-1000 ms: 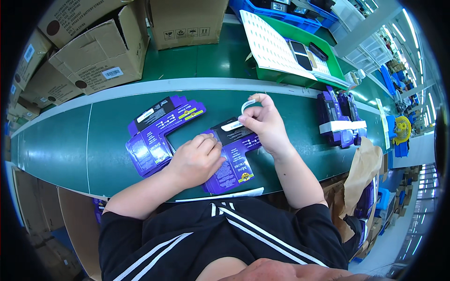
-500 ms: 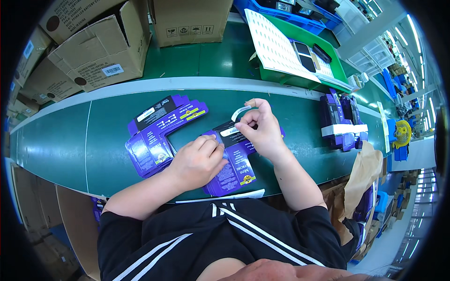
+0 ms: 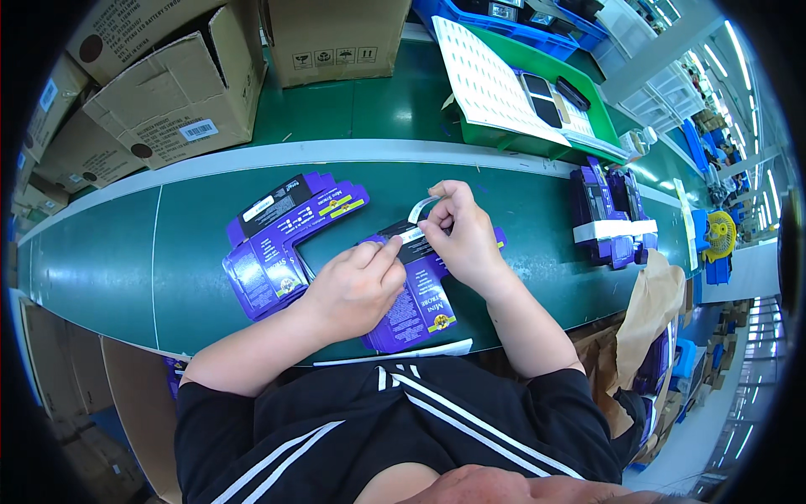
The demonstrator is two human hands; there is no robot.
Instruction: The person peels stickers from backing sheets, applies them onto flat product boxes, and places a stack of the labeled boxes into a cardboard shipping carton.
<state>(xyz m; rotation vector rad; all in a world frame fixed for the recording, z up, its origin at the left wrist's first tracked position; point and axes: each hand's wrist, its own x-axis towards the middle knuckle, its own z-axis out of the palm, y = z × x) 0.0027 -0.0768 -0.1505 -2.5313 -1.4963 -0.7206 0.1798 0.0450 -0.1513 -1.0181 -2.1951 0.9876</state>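
We see left hand (image 3: 357,284) on purple carton (image 3: 413,307) lying on tabletop (image 3: 206,223), fingers bent; grip underneath, we cannot tell. Right hand (image 3: 460,233) above carton, fingers pinched on white strip (image 3: 417,210). Since one second ago: left index finger extended toward white label (image 3: 411,236), right hand nearer left.

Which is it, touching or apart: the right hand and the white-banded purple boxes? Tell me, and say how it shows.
Apart. The head view shows green tabletop between the right hand and the white-banded purple boxes.
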